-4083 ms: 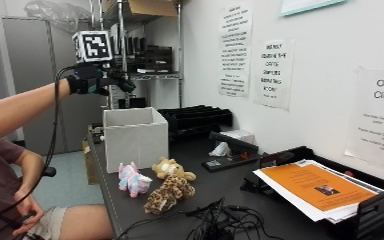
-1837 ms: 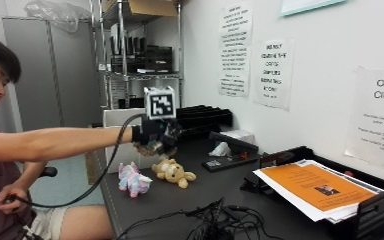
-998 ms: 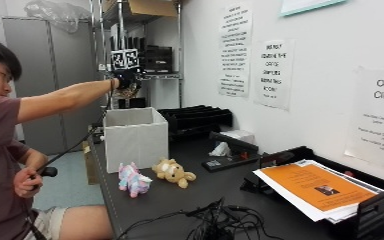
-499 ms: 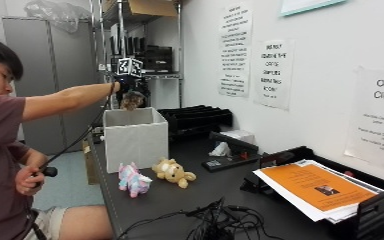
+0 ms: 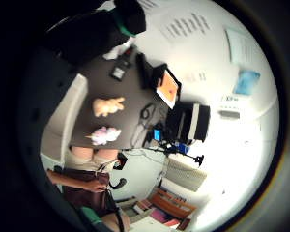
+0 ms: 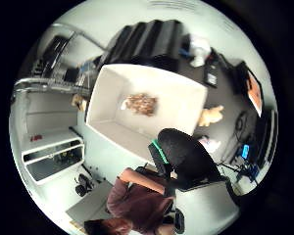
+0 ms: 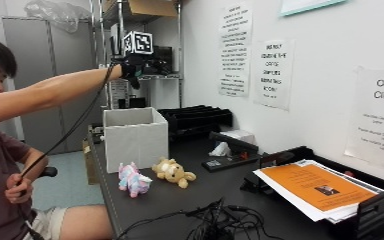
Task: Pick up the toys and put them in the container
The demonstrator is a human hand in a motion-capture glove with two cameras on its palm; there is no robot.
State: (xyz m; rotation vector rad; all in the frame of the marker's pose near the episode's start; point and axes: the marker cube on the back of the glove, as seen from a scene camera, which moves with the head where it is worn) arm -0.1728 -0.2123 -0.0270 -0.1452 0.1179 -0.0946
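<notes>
My gloved right hand (image 7: 137,67) hovers high above the white box (image 7: 135,139), fingers relaxed and holding nothing. In the thumb side palm view a brown plush toy (image 6: 142,104) lies on the floor of the box (image 6: 161,83). Two toys rest on the dark table in front of the box: a pink and blue unicorn (image 7: 134,179) and a tan teddy (image 7: 173,172). The little finger side palm view also shows the teddy (image 5: 108,106) and the unicorn (image 5: 104,136) from above. Both appear beside the box in the thumb side view, teddy (image 6: 209,116) and unicorn (image 6: 209,144).
Black file trays (image 7: 195,117) stand behind the box. A paper tray with an orange sheet (image 7: 318,187) sits at the right, and cables (image 7: 212,225) lie near the front edge. A metal shelf (image 7: 149,50) rises behind my hand. The person's bare left hand (image 7: 19,184) holds a black handle.
The hand came down to the toys, gripped the brown plush and carried it up over the box. The plush has since left the hand and now lies inside the box.
</notes>
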